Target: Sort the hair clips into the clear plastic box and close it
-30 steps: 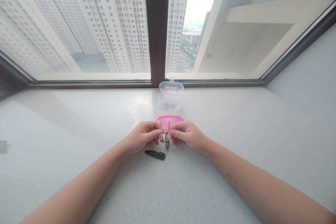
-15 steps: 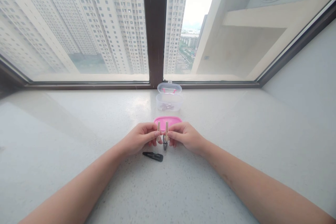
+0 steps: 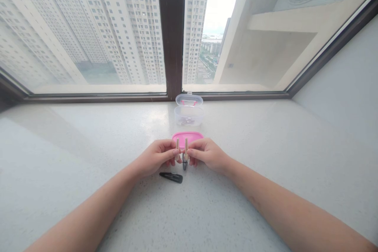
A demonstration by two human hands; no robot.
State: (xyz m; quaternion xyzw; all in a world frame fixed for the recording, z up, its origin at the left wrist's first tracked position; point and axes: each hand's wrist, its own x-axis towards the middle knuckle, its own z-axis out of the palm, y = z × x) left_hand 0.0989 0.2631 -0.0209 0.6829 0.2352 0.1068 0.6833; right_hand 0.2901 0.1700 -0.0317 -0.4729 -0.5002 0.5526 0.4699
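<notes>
Between thumb and fingers, my left hand [image 3: 162, 153] pinches a slim beige hair clip [image 3: 177, 144], held upright. A matching beige hair clip [image 3: 186, 144] stands upright in the pinch of my right hand [image 3: 207, 153]. The two clips are side by side with a small gap. Below them a dark hair clip [image 3: 184, 164] lies on the white sill, partly hidden by the fingers. A black snap hair clip [image 3: 171, 177] lies closer to me, just below my left hand. Behind both hands is a pink oval tray or lid [image 3: 193, 138], its front edge covered by my fingers.
A clear oval plastic box [image 3: 189, 116] with its lid [image 3: 189, 98] raised stands behind the pink piece, near the window frame [image 3: 174, 47]. Some small items show dimly inside the box. The speckled white sill [image 3: 73, 165] runs up to the window and the right wall [image 3: 339, 71].
The view has shifted slightly. Both hands keep their pinch on the beige clips in almost the same pose, and nothing has been picked up or let go.
</notes>
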